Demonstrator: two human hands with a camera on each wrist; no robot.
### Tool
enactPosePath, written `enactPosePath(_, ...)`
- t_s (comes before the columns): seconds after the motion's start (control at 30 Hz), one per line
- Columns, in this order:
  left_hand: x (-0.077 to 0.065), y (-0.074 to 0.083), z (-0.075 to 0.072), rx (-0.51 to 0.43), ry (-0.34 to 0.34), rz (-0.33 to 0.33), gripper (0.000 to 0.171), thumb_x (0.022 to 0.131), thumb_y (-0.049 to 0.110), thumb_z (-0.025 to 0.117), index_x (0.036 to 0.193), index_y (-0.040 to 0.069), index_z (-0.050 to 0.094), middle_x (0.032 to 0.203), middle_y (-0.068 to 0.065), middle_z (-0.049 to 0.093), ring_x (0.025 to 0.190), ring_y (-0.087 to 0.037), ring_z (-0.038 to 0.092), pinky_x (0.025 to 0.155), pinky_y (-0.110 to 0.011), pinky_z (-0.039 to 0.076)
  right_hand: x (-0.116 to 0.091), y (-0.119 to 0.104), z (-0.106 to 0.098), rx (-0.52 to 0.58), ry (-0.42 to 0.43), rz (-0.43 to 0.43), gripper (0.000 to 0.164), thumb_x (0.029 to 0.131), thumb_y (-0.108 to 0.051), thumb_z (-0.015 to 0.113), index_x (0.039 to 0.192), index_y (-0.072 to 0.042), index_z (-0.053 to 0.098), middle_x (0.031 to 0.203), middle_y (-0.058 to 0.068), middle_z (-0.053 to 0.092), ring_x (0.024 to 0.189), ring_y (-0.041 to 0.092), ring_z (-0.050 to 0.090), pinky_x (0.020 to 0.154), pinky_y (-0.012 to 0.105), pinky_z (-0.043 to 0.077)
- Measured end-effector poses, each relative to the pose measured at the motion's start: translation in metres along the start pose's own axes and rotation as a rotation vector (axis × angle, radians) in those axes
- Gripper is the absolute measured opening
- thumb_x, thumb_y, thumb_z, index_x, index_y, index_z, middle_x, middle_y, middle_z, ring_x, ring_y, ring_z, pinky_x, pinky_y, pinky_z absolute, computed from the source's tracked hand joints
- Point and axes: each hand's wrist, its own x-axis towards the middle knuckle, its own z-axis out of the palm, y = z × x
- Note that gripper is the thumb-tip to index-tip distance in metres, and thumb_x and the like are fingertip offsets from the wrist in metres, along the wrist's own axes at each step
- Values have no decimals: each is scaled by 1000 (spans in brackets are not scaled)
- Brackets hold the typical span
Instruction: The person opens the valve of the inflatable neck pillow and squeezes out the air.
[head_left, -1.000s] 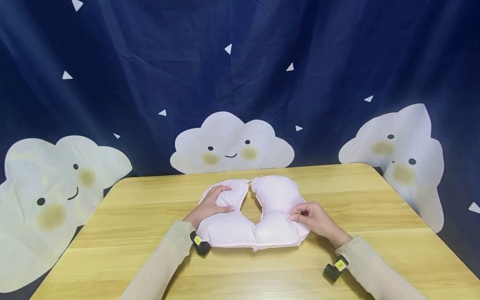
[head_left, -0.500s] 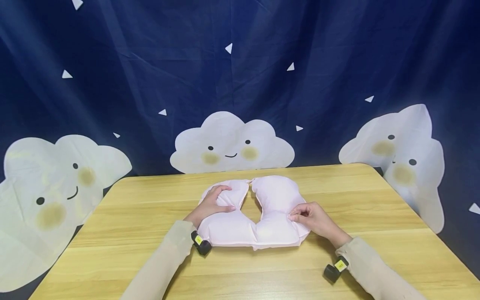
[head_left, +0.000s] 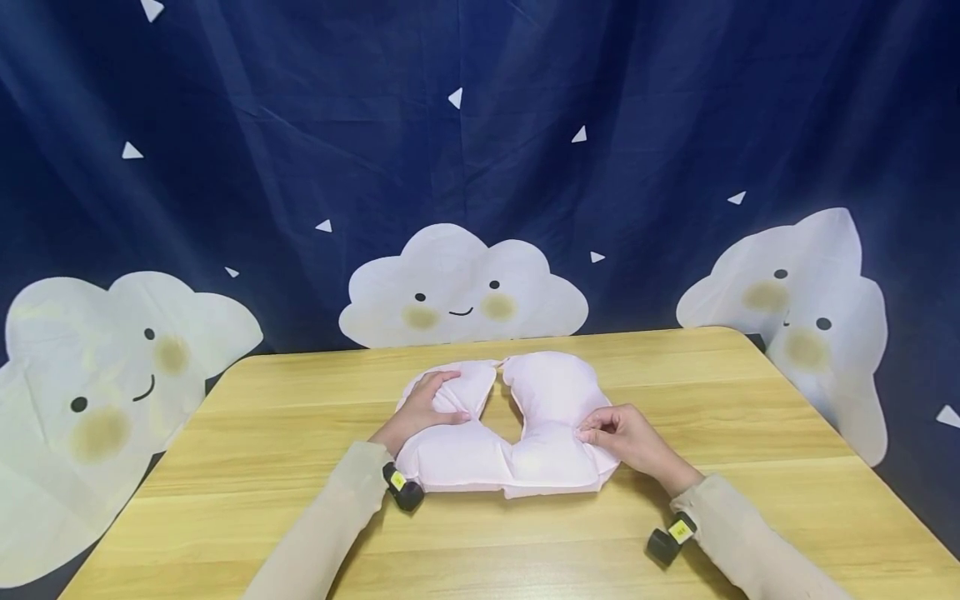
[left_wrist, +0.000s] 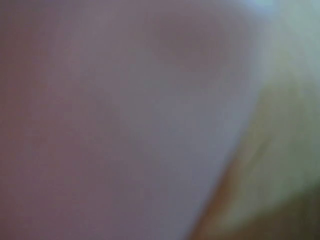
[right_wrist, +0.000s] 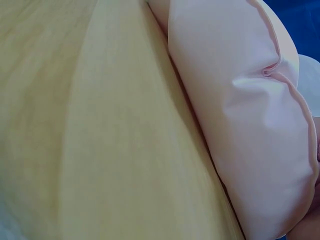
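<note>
A pale pink inflatable neck pillow (head_left: 555, 387) lies on the wooden table, its U-shape enclosing an opening where the wood shows. My left hand (head_left: 423, 408) rests across its left arm, fingers and thumb spread apart, the thumb reaching the inner edge. On the right arm, my right hand (head_left: 626, 433) pinches the pillow's surface between thumb and fingers; what lies under the fingertips is hidden. Blurred pink material (left_wrist: 125, 120) fills most of the left wrist view. In the right wrist view, the pillow's puffed side (right_wrist: 240, 110) and seam show, with a bit of hand at the right edge.
Bare wood of the table (head_left: 510, 550) spreads in front of the pillow and to both sides. Behind it hangs a dark blue curtain (head_left: 375, 150) with smiling clouds and white triangles. Black wrist cameras (head_left: 405, 492) sit by both sleeve cuffs.
Both hands keep their places on the pillow. The pillow's front lower edge has shifted very slightly; otherwise the scene looks the same.
</note>
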Motion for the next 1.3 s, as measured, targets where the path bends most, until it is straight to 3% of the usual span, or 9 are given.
enactPosePath(0.13, 1, -2, 1, -37, -2, 10, 76, 72, 32, 82, 138, 21, 45, 146, -1, 34, 138, -25, 25, 113, -49, 17, 1, 1, 1, -29, 0, -9, 6, 81, 2, 69, 80, 9, 68, 73, 3, 62, 66, 0, 48, 58, 17, 43)
enactPosePath(0.43, 2, -4, 3, -93, 8, 10, 74, 72, 29, 82, 136, 21, 47, 150, -2, 31, 140, -27, 24, 114, -50, 15, -2, -7, 1, -4, -5, -31, 5, 81, 6, 67, 77, 3, 69, 72, 6, 63, 67, 1, 48, 58, 17, 44)
enactPosePath(0.53, 3, -4, 3, -85, 14, 9, 75, 71, 31, 83, 136, 21, 47, 149, -2, 34, 139, -26, 26, 114, -49, 17, 0, 3, 1, -2, -5, -35, 5, 81, 5, 68, 77, 2, 69, 71, 3, 62, 67, 1, 48, 58, 17, 43)
enactPosePath(0.77, 3, -4, 3, -70, 30, -13, 75, 69, 33, 84, 134, 23, 49, 144, -3, 41, 137, -27, 30, 112, -51, 21, -1, 4, 1, 19, -7, -25, 5, 81, 1, 69, 79, -3, 71, 72, -3, 62, 68, 3, 50, 59, 18, 45)
enactPosePath(1.3, 5, 1, 2, 21, 30, -38, 75, 66, 33, 85, 131, 24, 50, 140, -5, 42, 133, -26, 33, 110, -50, 24, -1, 4, 1, 20, -14, -13, 5, 83, 0, 68, 79, 1, 70, 72, 0, 62, 67, 2, 48, 58, 18, 43)
